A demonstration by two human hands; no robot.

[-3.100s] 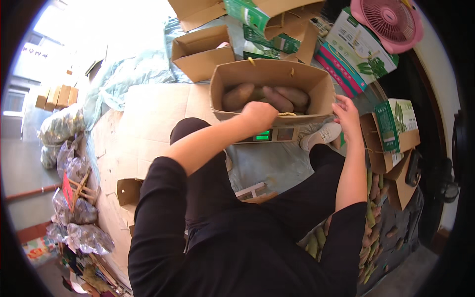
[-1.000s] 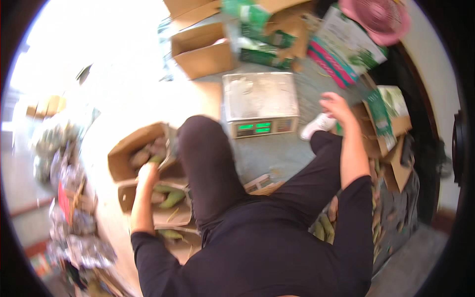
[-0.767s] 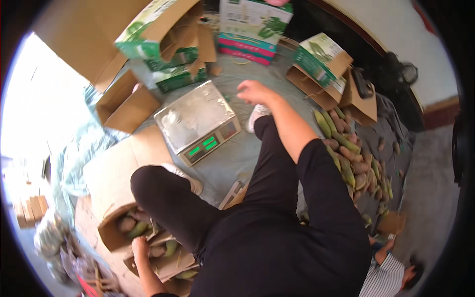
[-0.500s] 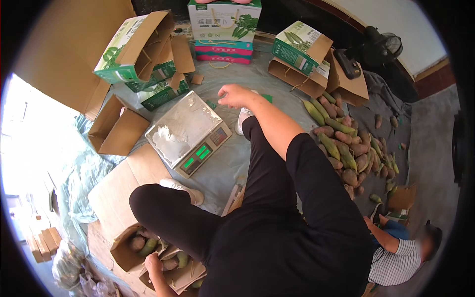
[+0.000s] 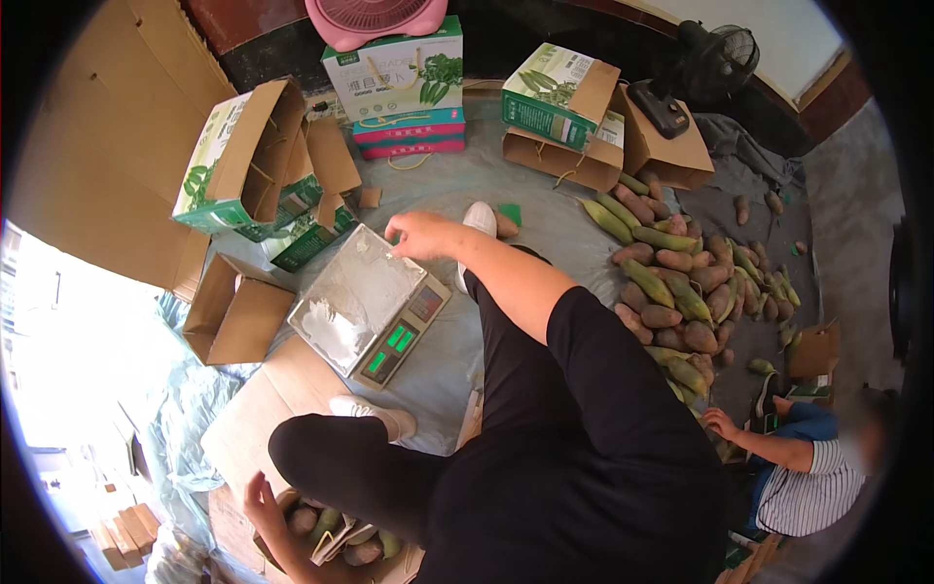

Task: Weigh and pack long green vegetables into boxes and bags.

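Hands, two. Left hand (image 5: 263, 501): fingers spread and bent, nothing visible in the grasp; we find it off the carton rim it gripped half a second ago. Right hand (image 5: 418, 236): fingers loosely curled and narrow, no object seen in them, now over the far-right edge of the scale (image 5: 352, 297); contact we cannot tell.

Filled cartons (image 5: 407, 566): at least two, by the near edge of the cardboard sheet (image 5: 306, 375), partly behind the thigh. The carton that stood on the scale three seconds ago is set down among them; we judge its weighing done and the platform free.

Scale: one, display lit green. White shoes (image 5: 375, 414): two.

Open brown carton (image 5: 238, 326): one, off the scale's far-left edge.

Green-and-white cartons (image 5: 209, 161): at least three, toward the far-left of the plastic sheeting (image 5: 428, 185).

Green radishes (image 5: 689, 297) and sweet potatoes (image 5: 700, 337): dozens, overlapping, not exactly countable, heaped across the left edge of the dark cloth (image 5: 710, 207).

Fans: two, one pink (image 5: 375, 19), one black (image 5: 666, 109). Co-worker (image 5: 812, 492): one, striped shirt.
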